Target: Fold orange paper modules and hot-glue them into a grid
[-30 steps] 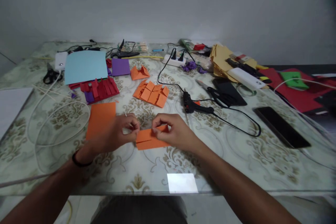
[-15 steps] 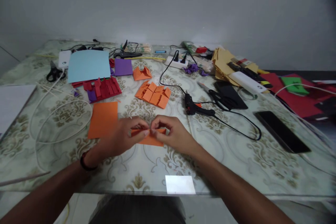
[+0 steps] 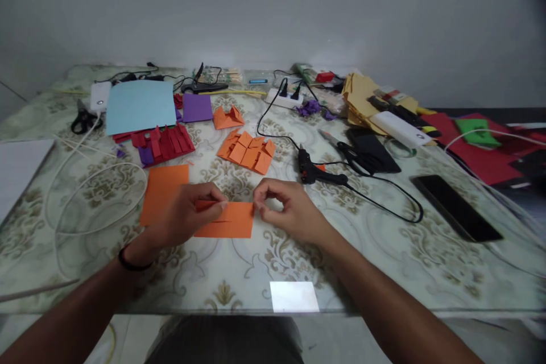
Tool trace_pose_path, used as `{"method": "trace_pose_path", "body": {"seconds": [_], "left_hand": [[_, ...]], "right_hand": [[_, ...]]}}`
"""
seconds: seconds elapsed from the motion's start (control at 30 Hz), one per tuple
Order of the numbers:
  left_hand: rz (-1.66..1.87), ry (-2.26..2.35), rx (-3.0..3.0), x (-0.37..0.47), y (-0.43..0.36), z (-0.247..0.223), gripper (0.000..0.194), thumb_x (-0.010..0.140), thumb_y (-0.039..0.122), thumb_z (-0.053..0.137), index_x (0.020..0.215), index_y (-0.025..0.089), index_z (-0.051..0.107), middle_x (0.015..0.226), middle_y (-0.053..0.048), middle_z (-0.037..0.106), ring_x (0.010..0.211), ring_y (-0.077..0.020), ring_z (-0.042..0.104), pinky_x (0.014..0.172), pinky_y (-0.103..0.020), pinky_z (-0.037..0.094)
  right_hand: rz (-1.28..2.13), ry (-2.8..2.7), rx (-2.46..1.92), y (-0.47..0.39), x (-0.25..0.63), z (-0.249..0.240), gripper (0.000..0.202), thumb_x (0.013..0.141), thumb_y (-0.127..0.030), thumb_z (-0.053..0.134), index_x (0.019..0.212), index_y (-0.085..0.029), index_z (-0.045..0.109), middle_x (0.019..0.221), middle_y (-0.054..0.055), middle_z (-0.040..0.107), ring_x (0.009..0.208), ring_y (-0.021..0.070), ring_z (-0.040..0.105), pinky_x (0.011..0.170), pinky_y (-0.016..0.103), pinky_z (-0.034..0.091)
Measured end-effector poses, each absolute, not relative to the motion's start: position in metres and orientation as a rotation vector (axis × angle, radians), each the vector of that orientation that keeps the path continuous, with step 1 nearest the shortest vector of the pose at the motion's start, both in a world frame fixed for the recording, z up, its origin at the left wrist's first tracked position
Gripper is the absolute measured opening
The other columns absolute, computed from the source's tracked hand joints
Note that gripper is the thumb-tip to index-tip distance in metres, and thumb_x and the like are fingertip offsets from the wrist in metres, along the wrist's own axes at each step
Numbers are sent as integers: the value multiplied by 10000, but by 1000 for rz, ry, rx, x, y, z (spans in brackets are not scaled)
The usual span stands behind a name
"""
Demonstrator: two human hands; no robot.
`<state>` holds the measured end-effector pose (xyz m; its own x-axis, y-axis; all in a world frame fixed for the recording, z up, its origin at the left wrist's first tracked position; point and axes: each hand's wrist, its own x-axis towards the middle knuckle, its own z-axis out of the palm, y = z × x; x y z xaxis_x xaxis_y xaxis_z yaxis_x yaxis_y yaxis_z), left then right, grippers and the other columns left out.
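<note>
Left hand (image 3: pixel 183 217) on folded orange paper (image 3: pixel 228 220), right hand (image 3: pixel 286 210) just beside.

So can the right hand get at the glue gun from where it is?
Probably yes: the right hand sits just near of the glue gun, with only bare table between them, and its fingers look free.

The folded paper (image 3: pixel 226 220) lies on the table (image 3: pixel 239 273), between the left hand (image 3: pixel 183 216) and right hand (image 3: pixel 290 213); a flat sheet (image 3: pixel 162 190) lies just left of it; a pile of folded pieces (image 3: pixel 247 152) lies behind it; the glue gun (image 3: pixel 318 173) lies behind and right of it; a phone (image 3: pixel 456 206) lies well to its right.
</note>
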<state>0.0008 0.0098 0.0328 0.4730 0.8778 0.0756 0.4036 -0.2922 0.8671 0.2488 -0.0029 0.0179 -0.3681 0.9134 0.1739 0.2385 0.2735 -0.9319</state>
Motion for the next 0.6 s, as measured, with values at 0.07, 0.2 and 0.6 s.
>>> {"method": "trace_pose_path", "body": {"seconds": [0.07,0.2,0.6], "left_hand": [[769,1132,1837,0,11,31,196,895,311,628,763,178,686,698,9,662,674,-136,588,638,-244,454],[865,1249,1728,1,13,26,231,897,357,644,744,184,653,642,31,580,597,-113,508,559,-225,398],[605,981,1529,9,6,14,231,836,317,759,978,175,644,771,13,674,695,-135,648,640,-233,530]], "right_hand": [[1144,-1701,-1076,-1,251,17,32,827,-194,653,809,-197,626,748,-15,620,708,141,571,698,270,454],[1278,-1584,-1103,-2,249,16,185,930,-377,660,940,-193,645,859,15,644,786,157,601,737,286,479],[1233,-1648,-1171,-5,241,11,252,931,-402,684,799,-192,639,735,-8,613,664,131,527,627,262,431]]}}
